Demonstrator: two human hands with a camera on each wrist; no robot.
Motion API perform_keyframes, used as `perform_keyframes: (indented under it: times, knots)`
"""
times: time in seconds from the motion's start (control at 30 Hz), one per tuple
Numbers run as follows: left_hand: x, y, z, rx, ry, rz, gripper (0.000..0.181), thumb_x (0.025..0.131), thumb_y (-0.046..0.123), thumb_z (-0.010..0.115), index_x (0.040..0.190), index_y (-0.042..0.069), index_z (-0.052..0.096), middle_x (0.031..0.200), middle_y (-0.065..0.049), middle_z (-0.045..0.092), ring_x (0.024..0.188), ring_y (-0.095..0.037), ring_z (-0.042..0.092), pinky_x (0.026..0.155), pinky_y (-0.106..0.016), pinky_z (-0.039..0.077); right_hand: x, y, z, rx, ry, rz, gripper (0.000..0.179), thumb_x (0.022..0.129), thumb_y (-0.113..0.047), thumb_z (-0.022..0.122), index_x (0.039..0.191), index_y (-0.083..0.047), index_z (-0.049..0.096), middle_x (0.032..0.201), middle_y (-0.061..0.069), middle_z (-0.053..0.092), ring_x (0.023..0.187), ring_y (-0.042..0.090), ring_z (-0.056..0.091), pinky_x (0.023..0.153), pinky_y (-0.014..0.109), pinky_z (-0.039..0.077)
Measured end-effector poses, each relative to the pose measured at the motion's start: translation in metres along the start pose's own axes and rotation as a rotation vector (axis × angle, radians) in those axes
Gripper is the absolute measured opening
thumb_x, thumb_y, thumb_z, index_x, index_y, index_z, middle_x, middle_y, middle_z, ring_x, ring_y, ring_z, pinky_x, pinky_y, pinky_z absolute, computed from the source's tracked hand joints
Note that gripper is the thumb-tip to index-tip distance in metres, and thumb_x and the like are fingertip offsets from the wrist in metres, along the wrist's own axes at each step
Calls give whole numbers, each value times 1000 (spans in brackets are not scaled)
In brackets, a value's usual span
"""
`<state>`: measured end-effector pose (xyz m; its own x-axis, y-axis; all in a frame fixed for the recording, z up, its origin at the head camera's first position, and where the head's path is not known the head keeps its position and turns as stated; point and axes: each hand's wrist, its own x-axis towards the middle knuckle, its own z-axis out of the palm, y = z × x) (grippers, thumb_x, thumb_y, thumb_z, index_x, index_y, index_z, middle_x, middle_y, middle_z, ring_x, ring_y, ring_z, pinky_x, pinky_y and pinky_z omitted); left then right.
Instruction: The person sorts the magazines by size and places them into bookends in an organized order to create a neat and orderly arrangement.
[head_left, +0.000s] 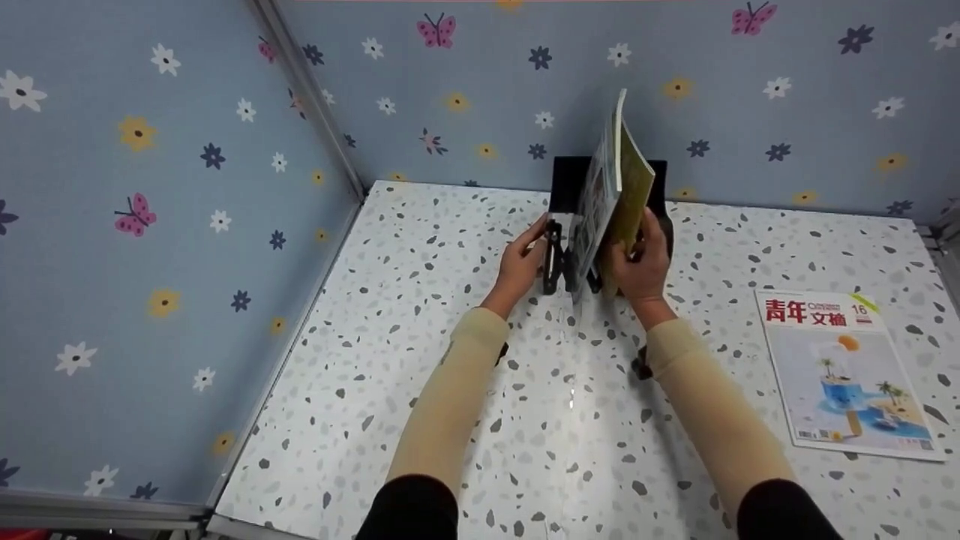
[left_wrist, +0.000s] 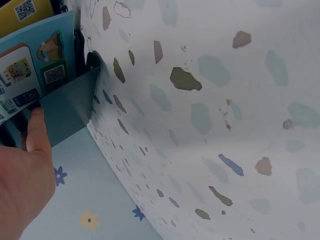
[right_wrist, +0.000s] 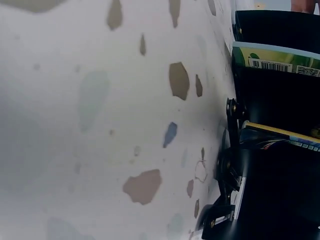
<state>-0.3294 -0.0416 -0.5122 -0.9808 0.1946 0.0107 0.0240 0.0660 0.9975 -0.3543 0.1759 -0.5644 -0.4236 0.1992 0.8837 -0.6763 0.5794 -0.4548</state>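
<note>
The counter (head_left: 360, 420) bears a black rack (head_left: 568, 184) near its far edge, well left of a magazine (head_left: 847, 375). The rack holds a yellow book (head_left: 632, 184), pinched by the right hand (head_left: 645, 268); the left hand (head_left: 519, 268), nearly straight-fingered, touches the rack's left edge.

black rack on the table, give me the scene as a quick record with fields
rack: black, at the back of the table, near the wall
standing in it: pale-covered book and olive-covered book, on edge
left hand: touches the left side of the rack
right hand: at the olive-covered book, exact grip unclear
lying flat: magazine with a red title, cover up, right of the rack
table surface: white, speckled
wall pattern: flowers and butterflies on blue
</note>
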Motion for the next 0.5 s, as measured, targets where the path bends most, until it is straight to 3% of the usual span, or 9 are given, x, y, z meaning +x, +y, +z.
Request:
perform_keyframes:
  times: [0.2, 0.37, 0.5]
  knots:
    - [0, 1, 1, -16, 7, -4, 45, 104, 19, 43, 148, 26, 40, 153, -1, 41, 79, -12, 60, 69, -32, 55, -3, -4, -1, 18, -3, 36, 68, 79, 10, 64, 139, -11, 41, 128, 17, 59, 74, 22, 56, 59, 29, 39]
    - [-2, 1, 1, -17, -43, -21, 46, 104, 22, 43, 149, 26, 37, 156, 0, 35, 110, -22, 60, 93, -49, 51, -6, -7, -1, 2, -4, 84, 66, 80, 8, 65, 140, -7, 41, 132, 15, 59, 100, 24, 63, 68, 31, 46]
    - [-3, -1, 0, -2, -88, -46, 46, 103, 22, 45, 149, 24, 38, 157, -1, 34, 129, -26, 50, 101, -53, 44, -6, -9, -3, -34, -16, 117, 64, 80, 6, 66, 139, -4, 42, 134, 13, 58, 95, 24, 65, 69, 33, 49]
